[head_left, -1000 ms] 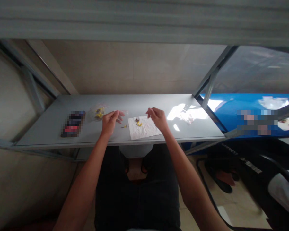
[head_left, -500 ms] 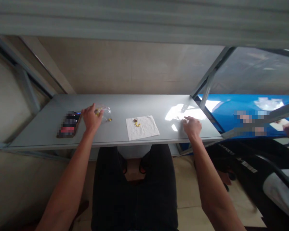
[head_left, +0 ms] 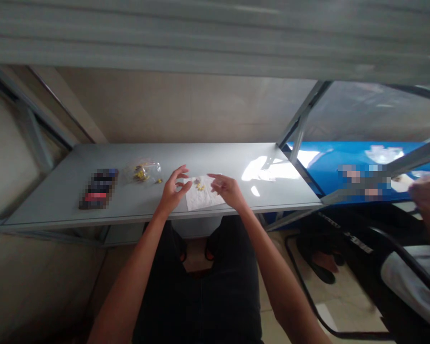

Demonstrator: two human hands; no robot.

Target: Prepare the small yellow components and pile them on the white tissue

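A white cloth or paper napkin [head_left: 191, 200] lies near the table's front edge, with several small yellow pieces [head_left: 199, 187] on it. My left hand [head_left: 174, 191] hovers at the napkin's left edge, thumb and fingers apart and holding nothing. Over the napkin's right side is my right hand [head_left: 227, 190], its index finger stretched toward the yellow pieces and the other fingers loosely bent; no object shows in it. A clear plastic bag [head_left: 152, 167] with several yellow pieces inside sits left of my left hand. One yellow piece [head_left: 159, 181] lies just outside the bag.
A phone [head_left: 99, 190] with a blurred screen lies at the left of the grey table [head_left: 215, 155]. Metal posts [head_left: 304, 114] stand at the sides, and a shelf [head_left: 215, 43] hangs above. Another person's hand [head_left: 428, 191] is at the right, by a blue table [head_left: 333, 162].
My left hand has come off the plastic bag and moved right to the napkin. My right hand has moved left from the table's bright patch to above the napkin.
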